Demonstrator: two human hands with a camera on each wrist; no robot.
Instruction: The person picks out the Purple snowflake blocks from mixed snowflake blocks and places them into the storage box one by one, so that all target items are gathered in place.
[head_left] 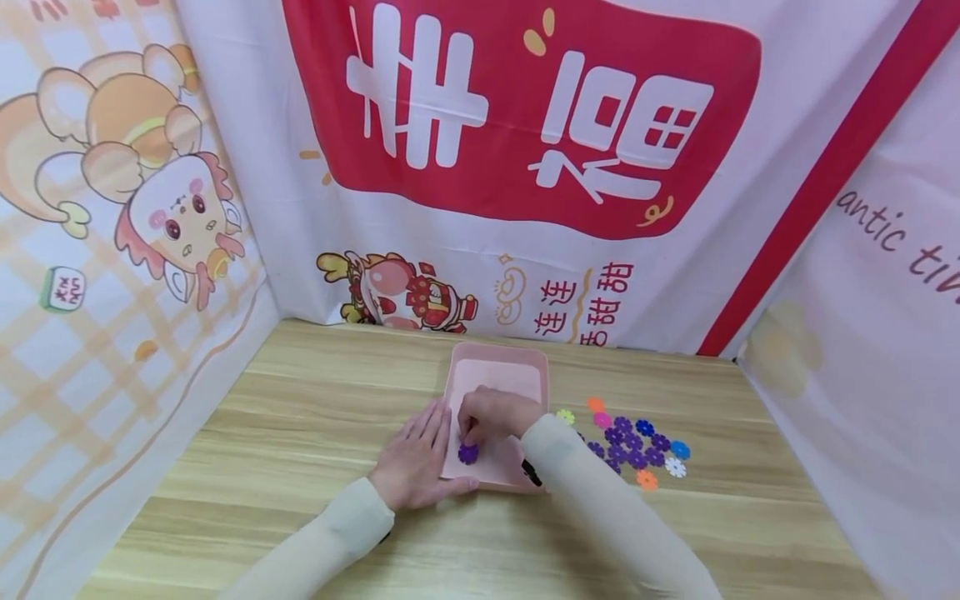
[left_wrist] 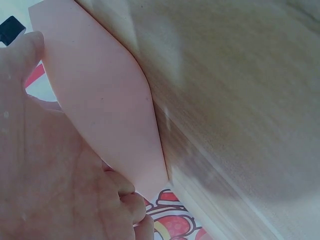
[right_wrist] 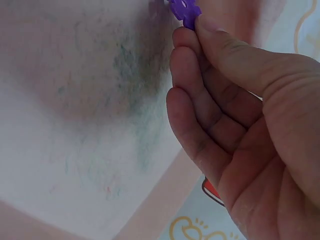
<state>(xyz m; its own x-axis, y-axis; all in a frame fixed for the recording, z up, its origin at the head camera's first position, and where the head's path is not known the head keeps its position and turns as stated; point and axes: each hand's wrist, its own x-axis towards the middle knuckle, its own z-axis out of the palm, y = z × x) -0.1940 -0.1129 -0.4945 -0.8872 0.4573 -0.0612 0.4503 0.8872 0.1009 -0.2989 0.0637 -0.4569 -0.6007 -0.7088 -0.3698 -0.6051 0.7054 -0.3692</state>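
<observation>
Over the pink plastic tray (head_left: pixel 501 351), the right hand (head_left: pixel 497 414) pinches a purple flower-shaped plastic disc (right_wrist: pixel 189 15) — likely light, stiff, best rim-held; left hand (head_left: pixel 417 465) straight-fingered.

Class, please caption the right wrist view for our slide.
A right hand pinches a purple flower-shaped piece over a smudged pink tray.

head: bright | left wrist: hazy, tabletop (left_wrist: pixel 240 100) blurred | right wrist: dim, tray (right_wrist: pixel 95 125) shadowed
</observation>
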